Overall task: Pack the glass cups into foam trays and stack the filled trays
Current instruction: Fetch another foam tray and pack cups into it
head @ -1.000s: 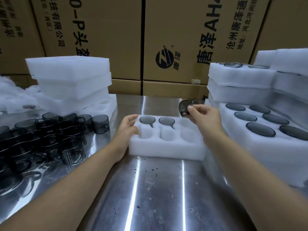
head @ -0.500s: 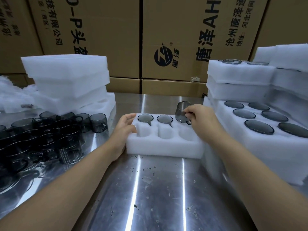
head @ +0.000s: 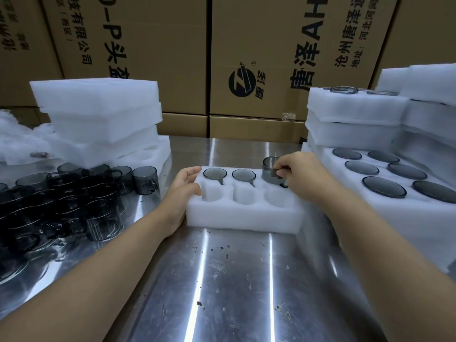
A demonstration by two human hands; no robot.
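Note:
A white foam tray [head: 243,217] with six round holes lies on the steel table in front of me. Two smoky glass cups [head: 215,174] fill its far left and far middle holes. My right hand [head: 299,176] pinches a third glass cup [head: 269,170] that stands partly sunk in the far right hole. The three near holes hold nothing. At the tray's left end, my left hand [head: 183,188] holds the foam, thumb on top. Several loose grey glass cups [head: 74,193] crowd the table on the left.
A stack of foam trays [head: 103,119] rises at the back left above the loose cups. Filled foam trays [head: 394,193] are stacked on the right, right beside the working tray. Cardboard boxes [head: 246,58] wall off the back. The steel table [head: 222,280] stretches toward me.
My right hand brought the cup from above the tray's right end down into the far right hole. The left hand stayed on the tray's left end.

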